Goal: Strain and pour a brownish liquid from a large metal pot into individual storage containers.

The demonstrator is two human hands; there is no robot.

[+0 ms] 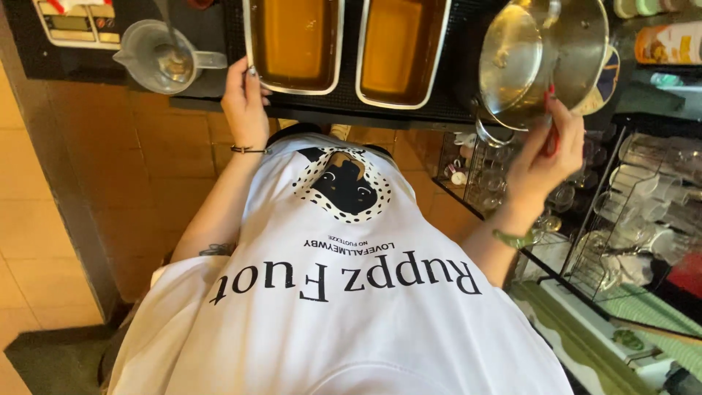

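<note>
My left hand point(244, 102) rests with its fingertips on the near corner of a rectangular metal tray point(252, 69) filled with amber liquid. A second tray point(365, 91) with the same liquid sits just to its right. My right hand point(542, 150) grips the handle of a shiny steel pot point(545, 58), which is held tilted above the counter's right end, its inside facing me. Something red shows between the fingers at the handle. My white printed shirt point(344, 314) fills the lower middle of the view.
A clear measuring jug point(157, 58) with a spoon stands left of the trays on the dark counter point(409, 113), next to a small scale point(77, 22). A wire rack point(629, 212) of glasses and cups is at the lower right. Orange floor tiles point(51, 241) lie at the left.
</note>
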